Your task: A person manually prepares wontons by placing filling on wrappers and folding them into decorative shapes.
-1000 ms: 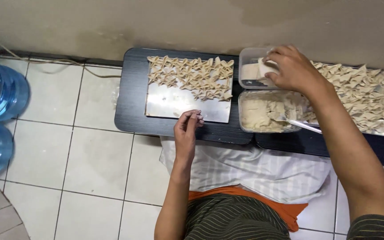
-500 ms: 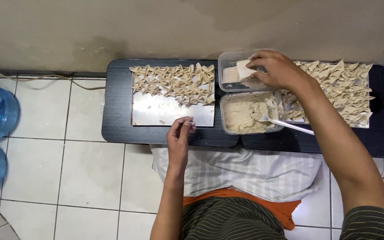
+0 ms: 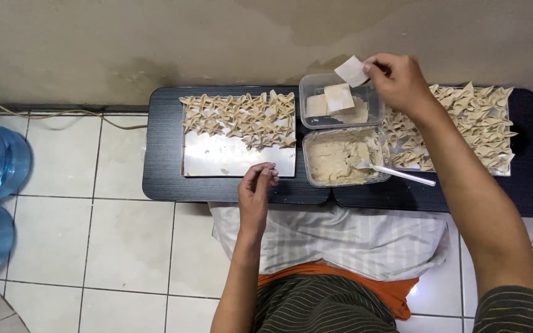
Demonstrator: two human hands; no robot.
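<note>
Since the earlier frame my right hand has come up out of the wrapper tub and now pinches one square wrapper above its rim. Left hand has barely shifted: fingers curled, nothing in it that I can see, at the bench front edge beside the left tray. That tray is about half filled with folded dumplings; the right tray looks full. Filling tub is well stocked, spoon in it. I'd judge plenty left to fold.
</note>
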